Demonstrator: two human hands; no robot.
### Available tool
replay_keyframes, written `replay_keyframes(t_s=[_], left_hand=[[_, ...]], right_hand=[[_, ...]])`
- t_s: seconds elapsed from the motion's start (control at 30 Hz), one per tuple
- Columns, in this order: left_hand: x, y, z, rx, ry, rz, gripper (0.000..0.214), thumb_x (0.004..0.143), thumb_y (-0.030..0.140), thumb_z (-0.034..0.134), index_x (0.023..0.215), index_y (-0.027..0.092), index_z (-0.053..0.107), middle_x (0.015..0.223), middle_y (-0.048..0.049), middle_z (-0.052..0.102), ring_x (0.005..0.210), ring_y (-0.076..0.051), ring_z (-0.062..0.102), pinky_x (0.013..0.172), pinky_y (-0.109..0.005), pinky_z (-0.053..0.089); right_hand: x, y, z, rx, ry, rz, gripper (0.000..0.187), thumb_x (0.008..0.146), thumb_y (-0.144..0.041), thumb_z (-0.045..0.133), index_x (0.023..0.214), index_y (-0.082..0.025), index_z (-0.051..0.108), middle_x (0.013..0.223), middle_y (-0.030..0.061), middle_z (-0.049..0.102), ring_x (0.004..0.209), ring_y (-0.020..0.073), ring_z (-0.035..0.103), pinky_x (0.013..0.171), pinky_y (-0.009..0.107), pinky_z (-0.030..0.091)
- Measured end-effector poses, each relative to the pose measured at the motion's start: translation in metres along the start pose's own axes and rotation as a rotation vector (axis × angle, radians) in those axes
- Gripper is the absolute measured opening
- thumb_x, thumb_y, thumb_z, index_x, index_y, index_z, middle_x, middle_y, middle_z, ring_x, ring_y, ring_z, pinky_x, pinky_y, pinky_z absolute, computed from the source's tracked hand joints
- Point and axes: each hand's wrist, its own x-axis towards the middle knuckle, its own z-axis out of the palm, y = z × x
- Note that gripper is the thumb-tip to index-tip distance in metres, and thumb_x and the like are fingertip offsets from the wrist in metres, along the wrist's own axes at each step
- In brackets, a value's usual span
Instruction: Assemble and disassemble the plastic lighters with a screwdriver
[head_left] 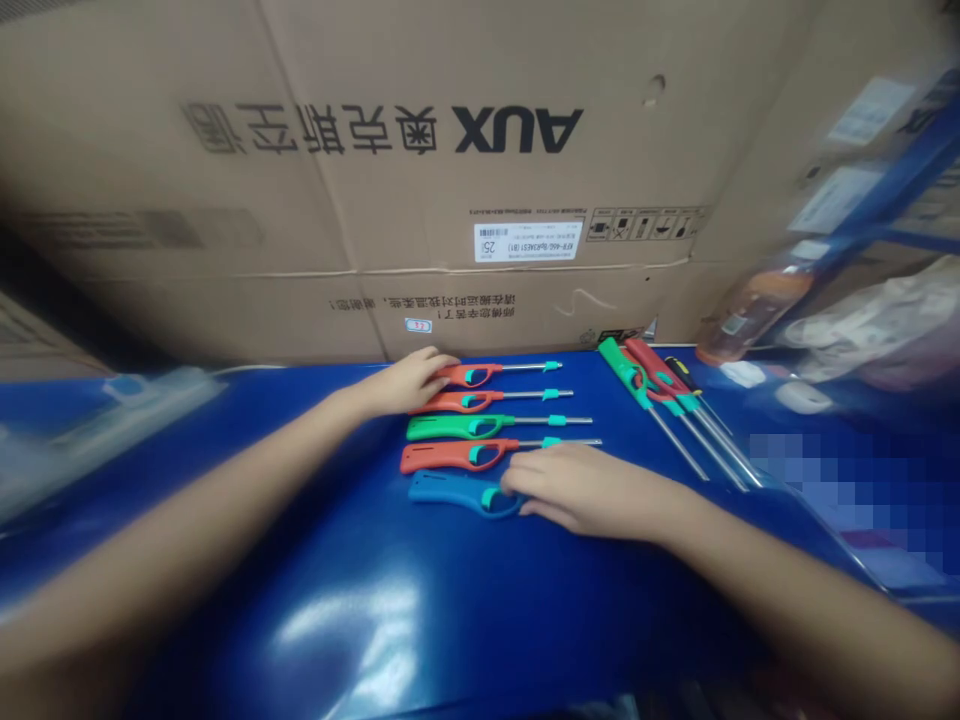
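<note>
Several long-necked gas lighters lie in a column on the blue table, metal tubes pointing right. My left hand [415, 380] is closed round the handle of the farthest lighter, an orange one [480, 375], and hides its rear end. Just below it are another orange lighter [469, 402], a green lighter [442, 428] and a red-orange lighter [435, 457]. Nearest to me is a blue lighter [450, 490]; my right hand [570, 488] grips its front end by the teal trigger and covers its tube.
Further right, a green lighter [621, 365] and red ones [652, 365] lie at a slant beside a black-and-yellow handle [682, 375]. A large cardboard box [412, 220] stands behind. An orange bottle [757, 310] and plastic bags [885, 320] are at right, a clear plastic item [150, 410] at left.
</note>
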Motion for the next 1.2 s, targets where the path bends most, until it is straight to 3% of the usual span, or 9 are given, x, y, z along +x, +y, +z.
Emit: replay_keyframes(t_s=[0.1, 0.2, 0.3, 0.43, 0.67, 0.87, 1.2], left_hand=[[-0.002, 0.014, 0.0, -0.007, 0.108, 0.053, 0.036, 0.097, 0.028, 0.045, 0.126, 0.015, 0.062, 0.129, -0.0146, 0.057, 0.122, -0.026, 0.053, 0.11, -0.044, 0.041], [-0.026, 0.05, -0.004, -0.071, 0.219, 0.143, 0.026, 0.099, 0.029, 0.047, 0.111, 0.017, 0.066, 0.114, -0.0103, 0.063, 0.112, -0.023, 0.058, 0.103, -0.04, 0.047], [-0.061, 0.091, -0.002, -0.088, 0.033, 0.162, 0.02, 0.098, 0.035, 0.055, 0.105, 0.019, 0.065, 0.105, -0.0074, 0.067, 0.101, -0.023, 0.063, 0.091, -0.037, 0.053], [-0.096, 0.12, 0.008, -0.051, -0.091, 0.127, 0.035, 0.092, 0.027, 0.067, 0.126, 0.018, 0.06, 0.126, -0.0124, 0.066, 0.114, -0.028, 0.064, 0.097, -0.043, 0.054], [-0.108, 0.128, 0.016, -0.078, -0.008, -0.009, 0.026, 0.09, 0.018, 0.066, 0.116, 0.016, 0.061, 0.117, -0.0129, 0.064, 0.112, -0.028, 0.063, 0.099, -0.044, 0.054], [-0.109, 0.123, 0.023, -0.119, 0.032, -0.06, 0.023, 0.087, 0.016, 0.069, 0.108, 0.017, 0.059, 0.113, -0.0105, 0.062, 0.111, -0.028, 0.061, 0.097, -0.044, 0.054], [-0.111, 0.123, 0.026, -0.155, 0.006, -0.092, 0.021, 0.089, 0.016, 0.066, 0.108, 0.016, 0.058, 0.113, -0.011, 0.058, 0.112, -0.029, 0.058, 0.099, -0.048, 0.052]], right_hand=[[-0.003, 0.012, -0.003, -0.028, 0.023, 0.074, 0.011, 0.098, -0.022, 0.057, 0.108, -0.02, 0.061, 0.103, 0.0053, 0.069, 0.095, 0.0219, 0.065, 0.078, 0.034, 0.047], [-0.005, 0.013, -0.008, 0.044, 0.06, 0.13, 0.023, 0.094, -0.03, 0.065, 0.114, -0.019, 0.06, 0.109, 0.007, 0.069, 0.099, 0.0231, 0.065, 0.084, 0.036, 0.049], [0.0, 0.004, -0.007, 0.107, 0.121, 0.16, 0.04, 0.088, -0.044, 0.073, 0.114, -0.016, 0.06, 0.114, 0.0102, 0.067, 0.102, 0.0247, 0.064, 0.088, 0.037, 0.05], [0.011, -0.009, -0.004, 0.121, 0.123, 0.195, 0.032, 0.088, -0.04, 0.075, 0.105, -0.016, 0.062, 0.109, 0.0102, 0.067, 0.099, 0.0237, 0.063, 0.085, 0.036, 0.05], [0.029, -0.031, -0.007, 0.13, 0.068, 0.216, 0.023, 0.085, -0.023, 0.075, 0.101, -0.014, 0.062, 0.103, 0.0105, 0.065, 0.097, 0.0238, 0.062, 0.086, 0.037, 0.051], [0.036, -0.032, 0.001, 0.037, 0.115, 0.242, 0.032, 0.086, -0.031, 0.076, 0.104, -0.012, 0.058, 0.111, 0.0154, 0.06, 0.105, 0.0281, 0.058, 0.089, 0.042, 0.051], [0.036, -0.031, 0.014, 0.178, 0.169, 0.345, 0.038, 0.078, -0.034, 0.084, 0.098, -0.017, 0.056, 0.106, 0.0108, 0.063, 0.104, 0.0274, 0.059, 0.087, 0.041, 0.05]])
